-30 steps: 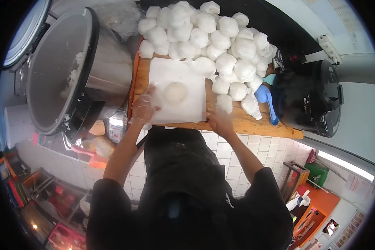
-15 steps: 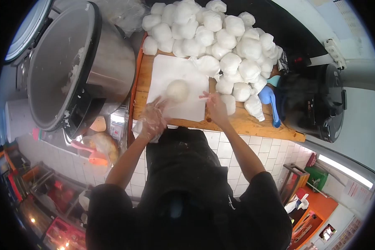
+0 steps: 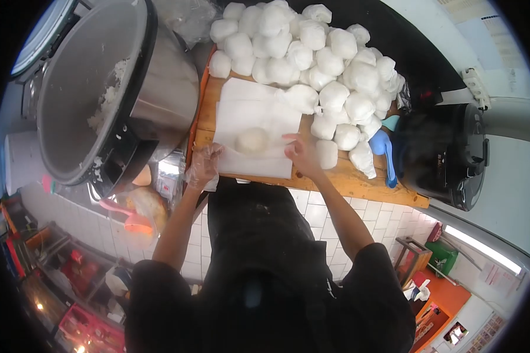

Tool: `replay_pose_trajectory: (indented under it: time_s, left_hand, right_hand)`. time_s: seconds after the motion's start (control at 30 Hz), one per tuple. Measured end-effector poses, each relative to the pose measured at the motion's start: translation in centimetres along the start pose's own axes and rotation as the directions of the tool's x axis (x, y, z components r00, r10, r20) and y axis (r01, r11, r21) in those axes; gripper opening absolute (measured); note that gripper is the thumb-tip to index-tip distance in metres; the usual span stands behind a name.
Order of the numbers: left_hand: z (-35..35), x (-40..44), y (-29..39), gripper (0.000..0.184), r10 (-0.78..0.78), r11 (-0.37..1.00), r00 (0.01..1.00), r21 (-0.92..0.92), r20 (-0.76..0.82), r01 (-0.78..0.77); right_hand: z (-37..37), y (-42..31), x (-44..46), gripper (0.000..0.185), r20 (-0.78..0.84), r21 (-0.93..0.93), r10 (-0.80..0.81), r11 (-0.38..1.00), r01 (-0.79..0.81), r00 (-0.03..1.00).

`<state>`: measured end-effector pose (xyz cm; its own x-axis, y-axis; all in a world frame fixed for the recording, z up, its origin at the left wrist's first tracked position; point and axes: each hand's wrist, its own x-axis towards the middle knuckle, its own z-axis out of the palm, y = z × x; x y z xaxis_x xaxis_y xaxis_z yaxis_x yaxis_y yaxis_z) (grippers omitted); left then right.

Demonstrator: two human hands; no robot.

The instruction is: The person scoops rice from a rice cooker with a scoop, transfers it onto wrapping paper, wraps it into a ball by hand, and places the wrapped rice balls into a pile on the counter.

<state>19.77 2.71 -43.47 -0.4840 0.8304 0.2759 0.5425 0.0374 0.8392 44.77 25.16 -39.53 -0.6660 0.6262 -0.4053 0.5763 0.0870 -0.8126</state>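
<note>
A rounded mound of cooked rice (image 3: 252, 141) sits on white wrapping paper (image 3: 259, 100) on the wooden table. My left hand (image 3: 204, 166), in a clear plastic glove, is at the paper's left edge near the front, its fingers closed on the sheet. Over the right edge of the paper, my bare right hand (image 3: 303, 156) has its index finger stretched toward the mound, apart from the thumb. The paper's front part appears raised against the near side of the rice. Behind lies a large pile of white paper-wrapped bundles (image 3: 330, 62).
A big steel pot (image 3: 171, 88) with rice on its inner wall stands left. Blue scoops (image 3: 384, 154) lie beside a black cooker (image 3: 444, 156) on the right. A pink-and-orange scoop (image 3: 137, 223) rests below the pot. The table's front edge (image 3: 359, 188) is just ahead of my body.
My gloved left hand has drawn back from the mound to the paper's left edge. My right hand has stayed near the right edge. The view has shifted slightly.
</note>
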Motion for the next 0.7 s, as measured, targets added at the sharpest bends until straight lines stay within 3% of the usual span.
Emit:
replay_pose_trajectory:
  time_s: [0.03, 0.07, 0.1, 0.17, 0.2, 0.23, 0.33, 0.37, 0.43, 0.47, 0.5, 0.53, 0.57, 0.6, 0.63, 0.67, 0.7]
  left_hand:
    - [-0.9, 0.5, 0.3, 0.010, -0.177, 0.942, 0.972, 0.313, 0.156, 0.121]
    - [-1.1, -0.2, -0.5, 0.010, -0.173, 0.942, 0.974, 0.311, 0.144, 0.122]
    - [-0.9, -2.2, -2.1, 0.008, -0.229, 0.947, 0.966, -0.202, 0.125, 0.250]
    - [-0.5, -6.7, -7.6, 0.008, -0.400, 0.881, 0.887, -0.171, 0.230, 0.442]
    - [-0.4, -8.8, -10.2, 0.011, -0.479, 0.836, 0.832, -0.142, 0.279, 0.529]
    - [0.0, -9.4, -8.6, 0.012, -0.404, 0.740, 0.896, -0.510, 0.185, 0.439]
    - [-1.3, -8.0, -3.5, 0.023, -0.355, 0.604, 0.933, -0.749, 0.053, 0.272]
    - [-1.9, -6.2, -1.4, 0.025, -0.436, 0.879, 0.896, -0.174, 0.085, 0.445]
    - [-0.2, -3.7, -1.0, 0.022, -0.451, 0.857, 0.893, -0.282, -0.006, 0.431]
    - [0.6, -2.4, -0.8, 0.020, -0.457, 0.846, 0.888, -0.334, -0.051, 0.416]
    - [0.9, -0.8, 0.7, 0.016, -0.522, 0.828, 0.853, 0.223, -0.026, 0.514]
    - [0.9, 0.0, 1.4, 0.014, -0.589, 0.548, 0.807, 0.709, -0.051, 0.445]
    - [1.9, -2.2, -0.7, 0.015, -0.477, 0.595, 0.877, 0.713, -0.059, 0.371]
    - [2.9, -4.4, -2.8, 0.016, -0.356, 0.627, 0.932, 0.723, -0.066, 0.290]
    - [4.5, -5.3, -3.2, 0.019, -0.296, 0.947, 0.948, 0.095, -0.117, 0.308]
    - [5.4, -5.0, -2.0, 0.022, -0.291, 0.935, 0.944, -0.257, -0.156, 0.246]
    - [6.3, -4.5, -0.7, 0.025, -0.286, 0.811, 0.938, -0.571, -0.194, 0.129]
  right_hand:
    - [-0.4, -1.7, -0.5, 0.054, 0.036, 0.091, -0.008, 0.996, 0.004, 0.999]
    - [-0.8, -3.5, -1.0, 0.063, 0.071, 0.181, -0.015, 0.983, 0.002, 0.997]
    - [-0.1, -3.3, -0.8, 0.057, -0.085, 0.184, -0.218, 0.956, 0.231, 0.972]
    - [0.8, -1.1, -1.3, 0.050, -0.233, 0.155, -0.394, 0.888, 0.434, 0.889]
    - [0.7, 0.9, -0.6, 0.041, -0.066, 0.010, -0.380, 0.924, 0.382, 0.922]
    - [0.7, 1.7, -0.3, 0.033, 0.097, -0.139, -0.329, 0.930, 0.340, 0.939]
    - [2.0, 2.8, -1.3, 0.028, 0.058, -0.058, -0.263, 0.962, 0.267, 0.963]
    - [2.4, 2.6, -1.3, 0.029, 0.050, -0.029, -0.236, 0.971, 0.237, 0.971]
    - [3.1, 0.2, -0.5, 0.025, -0.083, -0.216, 0.202, 0.952, -0.215, 0.976]
    - [3.6, 0.1, -0.1, 0.025, -0.083, -0.217, 0.198, 0.953, -0.211, 0.977]
    - [4.2, 0.1, 0.3, 0.022, -0.177, -0.301, 0.219, 0.916, -0.264, 0.960]
    - [4.5, -0.4, 0.7, 0.019, -0.268, -0.380, 0.226, 0.869, -0.319, 0.936]
    - [4.5, -0.7, 1.0, 0.019, -0.261, -0.383, 0.220, 0.870, -0.311, 0.940]
    - [4.0, -1.8, 1.1, 0.016, -0.395, -0.400, -0.038, 0.906, -0.135, 0.918]
    - [3.5, -3.0, 1.4, 0.021, -0.508, -0.441, -0.288, 0.897, 0.042, 0.812]
    - [3.1, -5.1, 2.2, 0.028, -0.370, -0.493, -0.352, 0.859, 0.140, 0.860]
    - [3.3, -6.9, 4.0, 0.036, -0.221, -0.527, -0.405, 0.815, 0.240, 0.887]
